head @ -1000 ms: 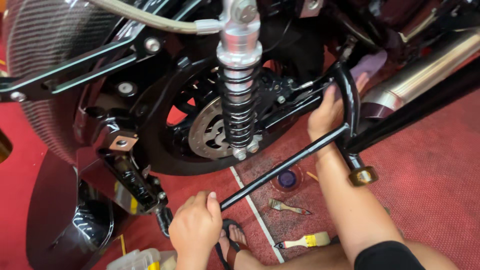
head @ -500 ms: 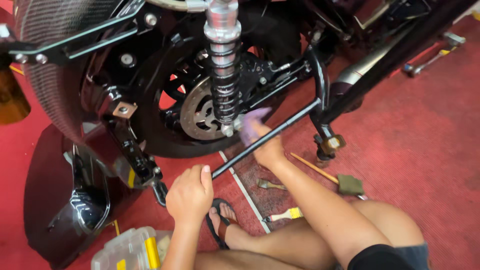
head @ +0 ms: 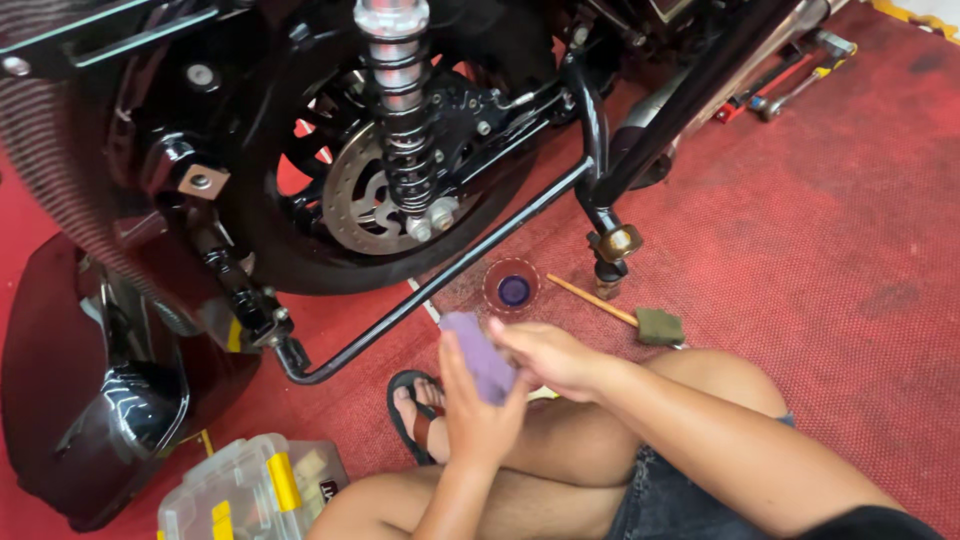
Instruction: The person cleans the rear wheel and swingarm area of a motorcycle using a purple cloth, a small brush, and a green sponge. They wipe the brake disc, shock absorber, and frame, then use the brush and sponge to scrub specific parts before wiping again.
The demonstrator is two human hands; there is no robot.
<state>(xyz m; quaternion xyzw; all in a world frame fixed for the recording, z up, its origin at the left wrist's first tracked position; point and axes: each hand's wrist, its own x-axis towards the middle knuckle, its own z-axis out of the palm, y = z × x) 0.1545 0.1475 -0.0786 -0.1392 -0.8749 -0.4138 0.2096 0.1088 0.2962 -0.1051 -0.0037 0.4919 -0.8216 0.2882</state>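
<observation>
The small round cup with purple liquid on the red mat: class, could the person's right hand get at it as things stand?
Probably yes. The cup sits on open mat just ahead of the right hand, nothing lying between. But that hand, with the left hand, is holding a purple pad, so it would need freeing first.

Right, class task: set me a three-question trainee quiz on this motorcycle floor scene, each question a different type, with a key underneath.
1. True or false: both hands hold the purple pad.
2. What lies just right of the small round dish on the red mat? A) a foam brush B) a hammer C) a drill
3. Fill in: the clear organiser box has ______ latches.

Key
1. True: the left hand and right hand meet on it, away from the rear wheel.
2. A, the foam brush with a wooden handle.
3. Yellow.
</observation>
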